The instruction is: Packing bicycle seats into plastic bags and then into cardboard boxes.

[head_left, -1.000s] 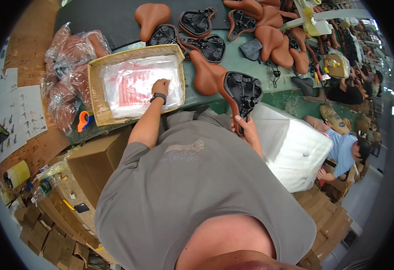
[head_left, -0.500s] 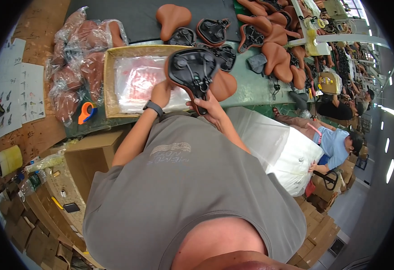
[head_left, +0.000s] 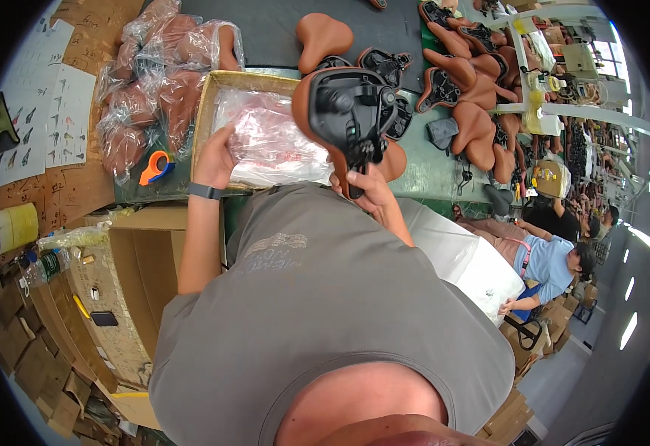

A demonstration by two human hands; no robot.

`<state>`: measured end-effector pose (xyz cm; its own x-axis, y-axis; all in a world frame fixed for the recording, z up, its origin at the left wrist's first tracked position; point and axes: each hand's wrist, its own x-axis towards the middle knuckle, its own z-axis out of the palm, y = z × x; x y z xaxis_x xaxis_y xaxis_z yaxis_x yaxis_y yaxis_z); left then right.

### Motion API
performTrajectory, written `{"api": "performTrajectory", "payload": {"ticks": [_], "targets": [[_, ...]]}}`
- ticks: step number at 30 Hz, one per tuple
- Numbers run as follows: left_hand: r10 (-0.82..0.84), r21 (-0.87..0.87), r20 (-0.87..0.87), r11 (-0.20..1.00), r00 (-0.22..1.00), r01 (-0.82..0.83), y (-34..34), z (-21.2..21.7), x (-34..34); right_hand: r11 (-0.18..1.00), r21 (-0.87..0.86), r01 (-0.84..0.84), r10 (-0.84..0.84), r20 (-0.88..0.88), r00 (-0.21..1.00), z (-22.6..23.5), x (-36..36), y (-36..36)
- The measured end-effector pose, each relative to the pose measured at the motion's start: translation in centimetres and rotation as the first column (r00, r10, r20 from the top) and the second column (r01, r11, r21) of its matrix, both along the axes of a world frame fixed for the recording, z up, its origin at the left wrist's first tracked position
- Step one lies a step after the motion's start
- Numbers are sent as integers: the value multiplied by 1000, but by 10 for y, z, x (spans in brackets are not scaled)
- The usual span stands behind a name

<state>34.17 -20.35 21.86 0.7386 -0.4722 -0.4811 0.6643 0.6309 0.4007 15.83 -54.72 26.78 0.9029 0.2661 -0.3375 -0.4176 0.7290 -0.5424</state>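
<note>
My right hand [head_left: 372,189] grips a bicycle saddle [head_left: 342,111] by its narrow nose. The saddle's black underside with its clamp faces up, and its brown cover shows along the edge. My left hand [head_left: 216,157], with a dark watch band at the wrist, is at the left end of a shallow cardboard box [head_left: 204,111]. Its fingers are closed at the edge of a clear plastic bag [head_left: 273,141], one of a stack with red print lying in the box. The fingertips are partly hidden.
Bagged brown saddles [head_left: 146,97] lie left of the box, near an orange and blue tape roll [head_left: 157,168]. More saddles [head_left: 473,134] spread along the green bench. An open carton [head_left: 143,275] stands by my left arm. At right, another person [head_left: 551,260] touches a white wrapped stack [head_left: 481,275].
My left hand has moved left across the bags to the box's left end. The saddle in my right hand has shifted right and slightly down in the view, which has also shifted.
</note>
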Motion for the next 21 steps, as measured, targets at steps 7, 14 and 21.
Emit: {"api": "performTrajectory", "payload": {"ticks": [7,14,21], "targets": [[-407,462,882,844,237,-271,-116,150,5,55,-987,149,84,153,985,59,26,10],[-211,626,752,527,625,-576,-74,185,107,889,-418,189,-204,8,979,23,63,-65],[-25,116,992,-220,124,-969,-59,213,140,-523,-839,-148,-189,-55,980,-157,68,-141]]}}
